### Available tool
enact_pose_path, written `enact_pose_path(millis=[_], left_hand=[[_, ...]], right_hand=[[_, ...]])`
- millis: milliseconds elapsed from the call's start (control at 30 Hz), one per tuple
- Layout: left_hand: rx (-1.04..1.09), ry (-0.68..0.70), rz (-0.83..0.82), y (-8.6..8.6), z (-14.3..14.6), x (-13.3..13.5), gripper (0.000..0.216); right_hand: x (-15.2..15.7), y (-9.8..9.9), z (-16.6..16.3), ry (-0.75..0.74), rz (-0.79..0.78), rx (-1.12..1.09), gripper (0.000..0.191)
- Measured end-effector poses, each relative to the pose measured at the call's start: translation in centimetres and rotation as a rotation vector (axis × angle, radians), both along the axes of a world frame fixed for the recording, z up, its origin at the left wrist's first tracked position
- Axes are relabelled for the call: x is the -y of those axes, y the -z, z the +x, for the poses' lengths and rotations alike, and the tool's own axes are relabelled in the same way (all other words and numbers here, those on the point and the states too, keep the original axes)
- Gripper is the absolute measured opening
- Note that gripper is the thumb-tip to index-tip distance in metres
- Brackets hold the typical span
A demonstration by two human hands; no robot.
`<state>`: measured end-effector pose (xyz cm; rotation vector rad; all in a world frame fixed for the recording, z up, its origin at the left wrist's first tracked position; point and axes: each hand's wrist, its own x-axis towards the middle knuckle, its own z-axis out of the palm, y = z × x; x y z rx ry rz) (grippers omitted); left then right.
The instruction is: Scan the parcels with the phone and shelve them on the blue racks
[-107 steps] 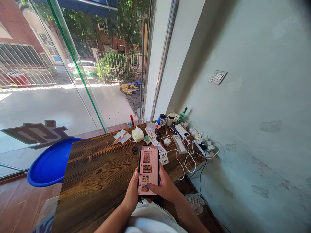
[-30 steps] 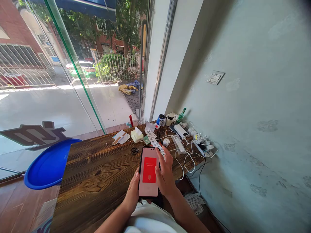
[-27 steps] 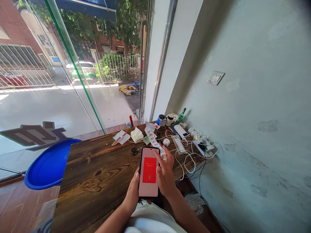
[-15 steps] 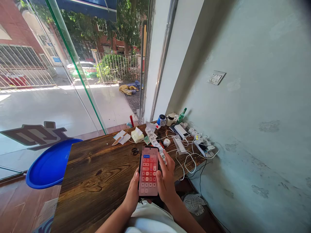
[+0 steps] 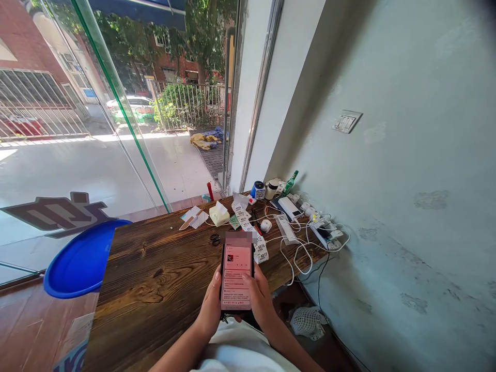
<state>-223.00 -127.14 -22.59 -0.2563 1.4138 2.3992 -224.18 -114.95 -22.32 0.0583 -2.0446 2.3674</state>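
Observation:
I hold a smartphone (image 5: 236, 276) upright over the near edge of a dark wooden table (image 5: 163, 274), its pinkish lit screen facing me. My left hand (image 5: 211, 307) cups the phone's left edge and back, fingers closed round it. My right hand (image 5: 261, 299) grips the right edge from below, and its thumb lies across the lower part of the screen. Just beyond the phone, a strip of white numbered tickets (image 5: 250, 227) trails across the table, with small black scissors (image 5: 215, 239) to its left.
A white tissue box (image 5: 219, 214), a knife on paper (image 5: 189, 219), a power strip (image 5: 285, 230) with tangled white cables (image 5: 298, 253), a green bottle (image 5: 290, 182) and small jars crowd the far table end. A blue basin (image 5: 79, 258) sits left. Pale wall at right, glass panes ahead.
My right hand has slid down the phone's side, from fingers stretched up beside the screen to a low grip with the thumb on it. The screen changed from a red card to a keypad to a pink page.

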Motion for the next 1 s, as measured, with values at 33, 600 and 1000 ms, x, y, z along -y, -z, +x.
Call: enact_pose_path(millis=[33, 600, 1000], left_hand=[[0.002, -0.002, -0.004, 0.1, 0.0, 0.0, 0.086], [0.033, -0.018, 0.031, -0.2, -0.3, -0.1, 0.085], [0.017, -0.032, -0.012, -0.5, -0.5, -0.1, 0.081]], right_hand=[[0.0, -0.1, 0.0, -0.004, 0.005, -0.001, 0.044], [-0.5, 0.6, -0.1, -0.055, -0.071, -0.005, 0.044], [-0.6, 0.2, -0.5, -0.055, -0.151, 0.065, 0.041]])
